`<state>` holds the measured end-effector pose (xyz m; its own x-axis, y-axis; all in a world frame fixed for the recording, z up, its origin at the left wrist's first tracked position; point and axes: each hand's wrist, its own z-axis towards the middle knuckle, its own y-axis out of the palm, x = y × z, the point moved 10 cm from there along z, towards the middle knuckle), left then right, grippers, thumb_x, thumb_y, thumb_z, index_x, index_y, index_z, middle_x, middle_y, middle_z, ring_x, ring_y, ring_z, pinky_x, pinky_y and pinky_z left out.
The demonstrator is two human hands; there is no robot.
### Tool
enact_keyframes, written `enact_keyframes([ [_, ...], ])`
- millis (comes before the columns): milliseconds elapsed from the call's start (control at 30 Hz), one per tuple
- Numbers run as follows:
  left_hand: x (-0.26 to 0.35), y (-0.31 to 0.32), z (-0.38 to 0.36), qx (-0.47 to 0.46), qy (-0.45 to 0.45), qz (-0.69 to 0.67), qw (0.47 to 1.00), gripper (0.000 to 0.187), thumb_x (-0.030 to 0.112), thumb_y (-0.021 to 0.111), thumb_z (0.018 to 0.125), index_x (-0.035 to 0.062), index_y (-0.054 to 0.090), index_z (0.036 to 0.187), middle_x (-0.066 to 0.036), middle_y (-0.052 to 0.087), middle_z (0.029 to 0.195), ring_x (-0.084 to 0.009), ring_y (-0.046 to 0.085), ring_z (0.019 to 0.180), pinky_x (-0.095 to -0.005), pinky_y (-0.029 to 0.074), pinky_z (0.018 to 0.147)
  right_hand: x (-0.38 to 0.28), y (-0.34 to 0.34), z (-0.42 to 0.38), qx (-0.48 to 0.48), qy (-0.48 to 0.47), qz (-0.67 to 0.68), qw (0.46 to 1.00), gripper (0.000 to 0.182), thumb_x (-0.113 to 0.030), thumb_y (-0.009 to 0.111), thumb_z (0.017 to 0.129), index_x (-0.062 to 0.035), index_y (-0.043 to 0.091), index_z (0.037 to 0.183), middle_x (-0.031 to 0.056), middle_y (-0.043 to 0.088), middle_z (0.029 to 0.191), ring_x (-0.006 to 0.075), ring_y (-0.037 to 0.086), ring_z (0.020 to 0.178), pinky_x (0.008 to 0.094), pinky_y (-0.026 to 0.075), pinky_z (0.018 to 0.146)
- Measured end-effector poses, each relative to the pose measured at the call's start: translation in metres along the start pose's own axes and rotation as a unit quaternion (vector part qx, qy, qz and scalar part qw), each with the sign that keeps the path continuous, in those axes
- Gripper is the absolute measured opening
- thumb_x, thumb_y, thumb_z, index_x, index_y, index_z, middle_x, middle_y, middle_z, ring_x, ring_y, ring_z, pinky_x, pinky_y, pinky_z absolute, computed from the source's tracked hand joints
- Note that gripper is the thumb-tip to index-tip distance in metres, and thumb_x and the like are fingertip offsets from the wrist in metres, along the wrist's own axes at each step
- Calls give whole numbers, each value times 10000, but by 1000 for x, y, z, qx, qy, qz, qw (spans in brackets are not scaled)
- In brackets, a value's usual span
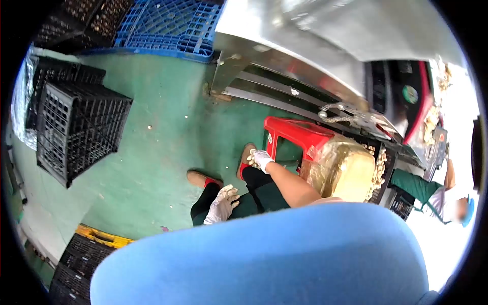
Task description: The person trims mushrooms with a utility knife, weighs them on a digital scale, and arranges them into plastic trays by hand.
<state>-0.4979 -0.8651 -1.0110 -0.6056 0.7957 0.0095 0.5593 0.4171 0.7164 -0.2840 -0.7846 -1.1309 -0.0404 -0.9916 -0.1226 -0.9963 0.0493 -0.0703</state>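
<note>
My left hand [220,205], in a white glove with beige fingertips, hangs by my dark green apron [245,206]. Its fingers are loosely bent and apart, with nothing seen in them. My right hand [261,159], gloved the same way, is by my right shoe [246,155], left of a red plastic stool [295,129]. Those fingers curl slightly, and I see no object in them. Beside my right forearm is a tan block-like bundle [353,175] partly covered in clear plastic film. My left shoe [202,178] stands on the green floor.
A metal table [325,35] with a lower rack fills the upper right. Black crates [86,127] stand at left, a blue pallet [165,28] at the top, and black crates with a yellow one [101,236] at lower left. Another person [432,195] is at far right.
</note>
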Motion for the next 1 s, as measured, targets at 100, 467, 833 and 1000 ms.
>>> enact_keyframes([
  [100,21,15,-31,-23,26,-42,999,429,349,548,988,137,517,1361,-35,606,1254,-229,565,1133,-408,437,981,-24,-12,-56,-62,-54,-9,997,346,-385,453,1007,-128,681,973,33,662,726,120,491,497,266,345,412],
  [467,121,170,-126,57,106,193,974,471,349,616,937,113,518,1333,-77,609,1248,-224,601,1077,-369,480,912,-162,-42,-429,-496,-178,405,747,660,-523,398,1020,-15,429,1440,183,611,1289,265,650,1041,372,591,749],
  [833,145,408,-122,-54,176,449,874,353,137,643,929,38,577,1262,-72,652,1157,-168,634,1012,-303,509,882,-175,-124,-485,-270,-281,219,895,528,-520,514,991,-31,687,1088,112,711,1001,207,662,915,311,531,718],
  [1000,210,612,-189,-83,448,639,620,176,27,578,955,12,649,1114,-3,619,1010,-54,516,866,-210,432,783,-160,-185,-478,-120,-309,201,922,462,-439,592,976,-12,695,836,78,690,776,145,608,632,273,479,594],
])
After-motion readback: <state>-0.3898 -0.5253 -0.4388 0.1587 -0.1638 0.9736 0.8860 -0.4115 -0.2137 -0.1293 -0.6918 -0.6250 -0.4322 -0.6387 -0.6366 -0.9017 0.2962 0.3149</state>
